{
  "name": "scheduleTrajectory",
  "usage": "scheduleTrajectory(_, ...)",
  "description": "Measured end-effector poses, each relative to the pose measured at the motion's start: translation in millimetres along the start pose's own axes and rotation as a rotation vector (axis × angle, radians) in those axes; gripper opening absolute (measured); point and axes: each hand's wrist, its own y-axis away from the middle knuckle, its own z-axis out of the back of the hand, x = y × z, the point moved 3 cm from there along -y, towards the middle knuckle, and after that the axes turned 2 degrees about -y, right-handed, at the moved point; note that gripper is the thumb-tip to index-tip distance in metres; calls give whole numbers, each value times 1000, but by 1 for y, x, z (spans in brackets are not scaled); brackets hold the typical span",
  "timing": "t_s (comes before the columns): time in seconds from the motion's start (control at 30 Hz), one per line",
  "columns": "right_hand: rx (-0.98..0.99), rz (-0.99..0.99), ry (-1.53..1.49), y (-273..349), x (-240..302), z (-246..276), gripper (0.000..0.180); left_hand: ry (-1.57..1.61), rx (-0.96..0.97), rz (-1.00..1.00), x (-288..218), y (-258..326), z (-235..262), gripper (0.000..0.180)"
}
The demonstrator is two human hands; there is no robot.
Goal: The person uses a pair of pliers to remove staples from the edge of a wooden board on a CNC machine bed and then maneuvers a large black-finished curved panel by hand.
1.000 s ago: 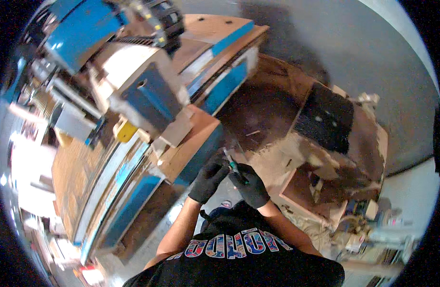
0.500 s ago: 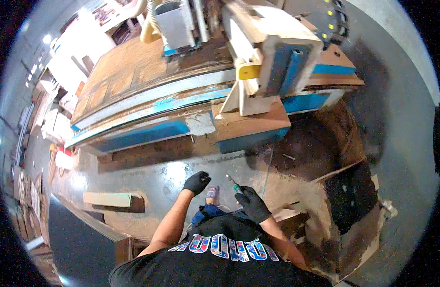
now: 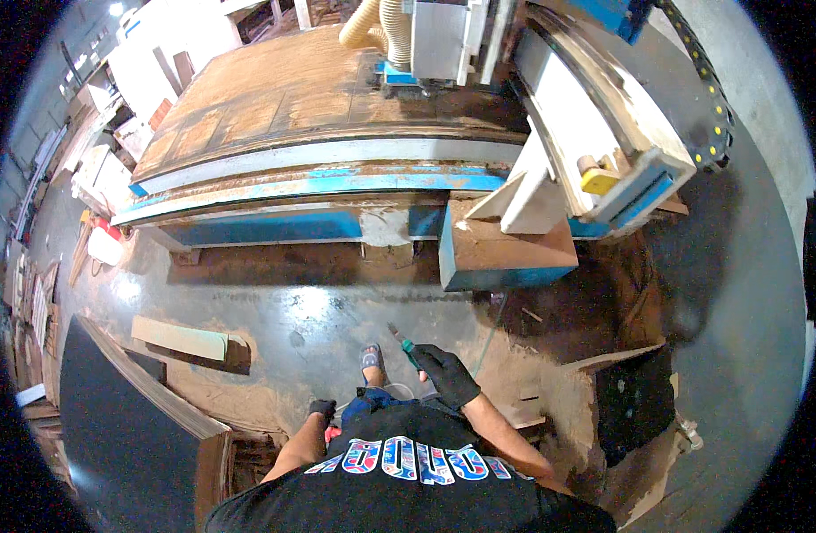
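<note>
In my right hand (image 3: 450, 377), which wears a black glove, is a small hand tool (image 3: 406, 345) with a green handle and a short metal tip. The fingers are closed round its handle, and the tip points up and left over the floor. Its exact kind is too small to make out. My left hand (image 3: 322, 408), gloved in black too, hangs low at my left side near my blue trousers. How its fingers lie is hard to see. A large blue and white cutting machine (image 3: 275, 182) with a dusty brown bed (image 3: 275, 84) stands ahead of me.
A gantry (image 3: 594, 115) with a hose (image 3: 396, 35) spans the machine's right part; a boxy blue housing (image 3: 510, 258) juts toward me. Stacked dark panels (image 3: 128, 426) stand at left behind a pale board strip (image 3: 179, 338). A black mat (image 3: 634, 404) and sawdust lie at right.
My left hand has dropped from in front of me to my left side. My right hand has moved slightly left, still holding the green-handled tool. The view has shifted, so the machine appears farther right.
</note>
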Motion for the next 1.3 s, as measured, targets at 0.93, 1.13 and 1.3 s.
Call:
scheduleTrajectory(0.93, 204, 315, 457, -158, 66, -144, 33, -154, -40, -745, -141, -122, 152, 19)
scheduleTrajectory(1.13, 241, 134, 554, -170, 70, -137, 37, 251, 223, -266, -131, -70, 128, 21)
scheduleTrajectory(1.3, 214, 137, 503, -171, 67, -122, 37, 18, 90, -253, -142, -50, 114, 25)
